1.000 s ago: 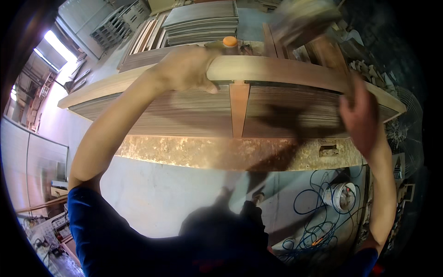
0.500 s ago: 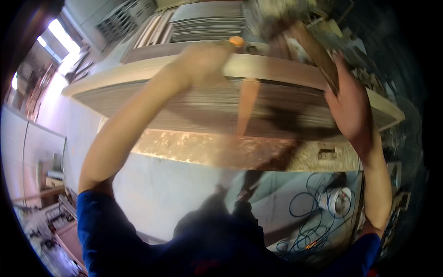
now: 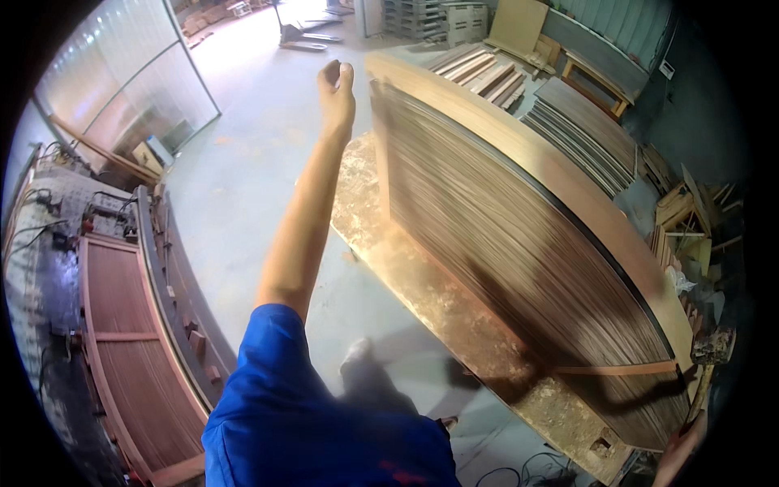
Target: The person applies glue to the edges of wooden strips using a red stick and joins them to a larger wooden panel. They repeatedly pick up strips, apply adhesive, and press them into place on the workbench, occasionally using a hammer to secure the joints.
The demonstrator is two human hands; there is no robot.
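Observation:
A long wooden framed panel (image 3: 487,235) with a wood-grain face stands on edge on a worn workbench (image 3: 442,296), its pale top rail (image 3: 527,134) running from far left to near right. My left hand (image 3: 337,91) is raised just left of the rail's far end, apart from it. Its fingers are curled, and whatever they hold, if anything, is hidden. At the lower right edge my right hand (image 3: 682,448) grips the wooden handle of a hammer (image 3: 703,388), whose dark blocky head (image 3: 714,346) points up beside the rail's near end.
Stacked dark boards (image 3: 580,134) and loose timber strips (image 3: 483,77) lie beyond the panel. A second framed panel (image 3: 138,349) lies at left. A pallet truck (image 3: 304,34) stands at the back; blue hose (image 3: 519,475) curls on the floor below the bench.
The view has swung left. My left hand has moved from mid-rail to beside its far end; the orange-ended thing near it is no longer visible. The hammer is now low at the right.

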